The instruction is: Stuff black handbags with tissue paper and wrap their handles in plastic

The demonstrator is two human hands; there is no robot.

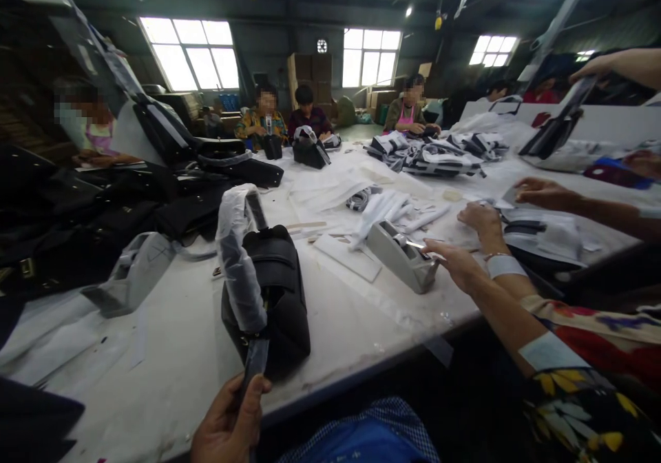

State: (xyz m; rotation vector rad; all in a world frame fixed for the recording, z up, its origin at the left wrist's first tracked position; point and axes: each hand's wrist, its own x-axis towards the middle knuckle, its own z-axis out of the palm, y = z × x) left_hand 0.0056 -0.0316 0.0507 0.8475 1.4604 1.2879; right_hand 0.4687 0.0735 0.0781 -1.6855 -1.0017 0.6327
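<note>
My left hand is closed around the dark strap at the near end of a black handbag. The bag stands upright by the table's front edge, its raised handle wrapped in white film. To the right, my right hand is at the front of a grey tape dispenser, its fingers pinched on the tape at the cutting end. A flat white piece lies between the bag and the dispenser.
A second dispenser stands left of the bag, near piled black bags. Close on my right, a co-worker's hands work over a wrapped bag. Wrapping sheets and covered bags lie farther back; people sit beyond.
</note>
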